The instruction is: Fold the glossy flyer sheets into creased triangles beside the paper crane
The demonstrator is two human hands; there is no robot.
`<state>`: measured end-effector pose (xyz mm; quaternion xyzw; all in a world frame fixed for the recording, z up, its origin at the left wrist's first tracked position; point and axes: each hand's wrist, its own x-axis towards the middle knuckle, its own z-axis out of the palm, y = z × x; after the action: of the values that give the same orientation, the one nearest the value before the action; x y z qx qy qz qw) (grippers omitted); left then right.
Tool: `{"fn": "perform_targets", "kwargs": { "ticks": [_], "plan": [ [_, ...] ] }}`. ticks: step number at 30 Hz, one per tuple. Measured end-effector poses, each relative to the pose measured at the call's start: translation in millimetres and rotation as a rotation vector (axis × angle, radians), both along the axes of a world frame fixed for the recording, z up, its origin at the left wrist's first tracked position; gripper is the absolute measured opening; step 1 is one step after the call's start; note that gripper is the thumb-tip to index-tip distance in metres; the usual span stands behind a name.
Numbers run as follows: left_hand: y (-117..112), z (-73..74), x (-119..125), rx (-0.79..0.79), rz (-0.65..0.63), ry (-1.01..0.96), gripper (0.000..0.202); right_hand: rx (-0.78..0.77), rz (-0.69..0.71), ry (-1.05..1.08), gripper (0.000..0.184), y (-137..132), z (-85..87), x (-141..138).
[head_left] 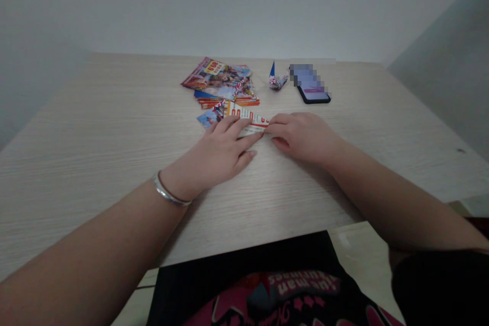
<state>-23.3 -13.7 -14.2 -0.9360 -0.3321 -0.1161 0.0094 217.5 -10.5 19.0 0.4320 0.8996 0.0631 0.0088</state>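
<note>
A printed paper sheet (250, 116), partly folded into a pointed shape, lies on the table between my hands. My left hand (229, 147) rests over it with fingers stretched out, pressing its left and middle part flat. At the paper's narrow right tip, my right hand (301, 135) has its fingers pinched together on the point. A blue patterned side of the paper shows past my left fingers. The paper's lower edge is partly hidden by my left hand.
Behind the paper lies a stack of colourful leaflets (219, 79). Right of it stands a small folded paper figure (275, 79) with a blue point. A smartphone (311, 84) lies further right on the pale wooden table (95, 127), which meets a wall at the back.
</note>
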Motion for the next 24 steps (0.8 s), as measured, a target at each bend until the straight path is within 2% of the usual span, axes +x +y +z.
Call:
{"fn": "perform_targets", "kwargs": {
  "ticks": [6,14,19,24],
  "plan": [
    [6.7,3.5,-6.5,-0.034,0.052,-0.028,0.046,0.015,-0.053,0.039,0.035,7.2,-7.9,-1.3],
    [15.0,-4.3,-12.3,-0.020,-0.042,0.004,0.050,-0.040,0.017,0.150,0.030,10.3,-15.0,4.4],
    [18.3,-9.2,-14.0,0.021,-0.030,0.025,0.052,-0.089,-0.074,0.298,0.025,17.6,-24.7,-4.8],
    [17.3,-10.4,-11.1,0.013,0.015,-0.016,0.053,-0.090,-0.110,0.354,0.020,21.3,-30.4,-13.2]
  ]
}}
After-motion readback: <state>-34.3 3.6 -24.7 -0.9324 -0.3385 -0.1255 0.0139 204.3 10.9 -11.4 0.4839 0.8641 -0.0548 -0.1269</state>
